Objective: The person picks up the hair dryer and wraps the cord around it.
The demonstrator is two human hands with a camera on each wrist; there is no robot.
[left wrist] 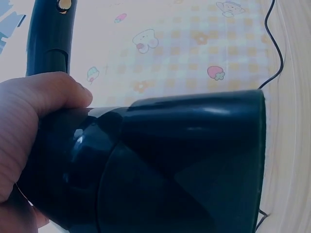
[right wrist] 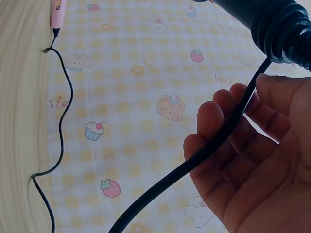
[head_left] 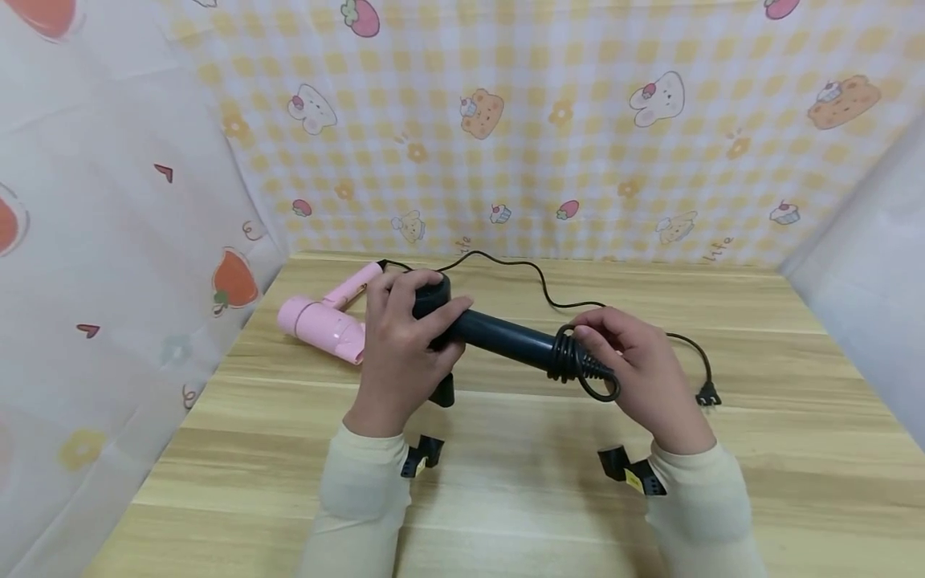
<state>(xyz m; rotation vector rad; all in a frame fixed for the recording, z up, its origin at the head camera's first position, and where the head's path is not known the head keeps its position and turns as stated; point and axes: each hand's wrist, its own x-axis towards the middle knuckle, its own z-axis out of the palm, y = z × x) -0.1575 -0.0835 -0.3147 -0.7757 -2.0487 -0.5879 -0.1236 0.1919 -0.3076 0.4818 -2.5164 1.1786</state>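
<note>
A dark hair dryer [head_left: 506, 335] is held up over the table between both hands. My left hand [head_left: 405, 341] grips its barrel, thumb beside the point where the handle joins. The left wrist view shows the wide, glossy barrel [left wrist: 184, 150] and part of the left hand [left wrist: 43, 107]. Black cord [head_left: 564, 357] is wound in several turns round the lower end of the handle. At that end my right hand [head_left: 643, 373] holds the cord. In the right wrist view a stretch of cord [right wrist: 170, 180] runs across the curled fingers [right wrist: 210, 119], with the thumb against it.
A pink hair dryer [head_left: 321, 325] lies on the wooden table [head_left: 506, 514] at the back left. Its thin black cord [head_left: 543, 287] snakes along the back, passes behind the right hand and ends in a plug [head_left: 709, 395]. Patterned cloth [head_left: 535, 160] hangs behind the table.
</note>
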